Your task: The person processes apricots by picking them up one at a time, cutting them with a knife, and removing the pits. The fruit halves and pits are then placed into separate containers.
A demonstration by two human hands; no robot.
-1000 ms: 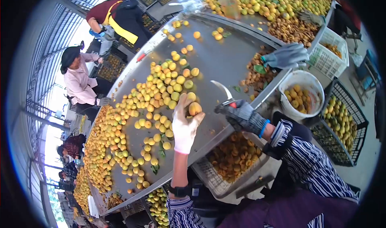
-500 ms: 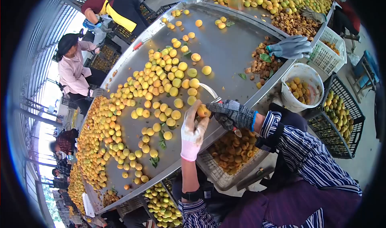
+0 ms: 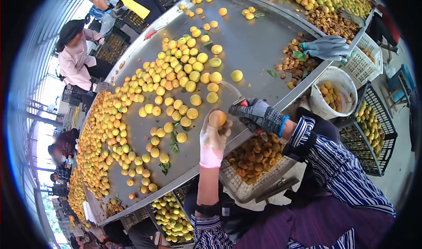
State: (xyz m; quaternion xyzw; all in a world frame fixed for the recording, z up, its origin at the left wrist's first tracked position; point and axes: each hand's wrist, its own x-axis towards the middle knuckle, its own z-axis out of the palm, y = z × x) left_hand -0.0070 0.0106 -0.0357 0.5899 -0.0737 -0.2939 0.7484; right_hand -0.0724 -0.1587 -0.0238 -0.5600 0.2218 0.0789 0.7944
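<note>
My left hand [image 3: 212, 139] pinching fruit [image 3: 217, 118] above table [image 3: 255, 47] edge, my right hand [image 3: 258, 115] clenched on knife [image 3: 235, 93], blade apparently touching fruit

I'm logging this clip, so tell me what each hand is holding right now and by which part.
The left hand grips a yellow fruit in its fingertips. The right hand holds a knife by its red handle.

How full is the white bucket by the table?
Partly full: white bucket holds fruit low down; bare inner wall shows above it.
</note>
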